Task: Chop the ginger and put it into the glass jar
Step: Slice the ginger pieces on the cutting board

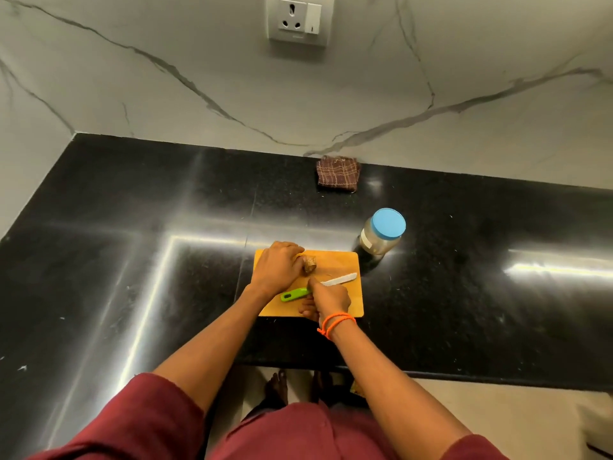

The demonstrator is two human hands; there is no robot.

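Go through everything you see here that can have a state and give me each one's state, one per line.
ginger: whole, uncut, lying on the board
left hand: holds the ginger down
right hand: grips the knife at the handle
knife: lying low across the board, blade clear of the ginger
glass jar: upright, blue lid on
cutting board: flat on the counter
checked cloth: folded, by the wall

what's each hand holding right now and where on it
Left hand holds the ginger by its left end. Right hand grips the knife where handle meets blade.
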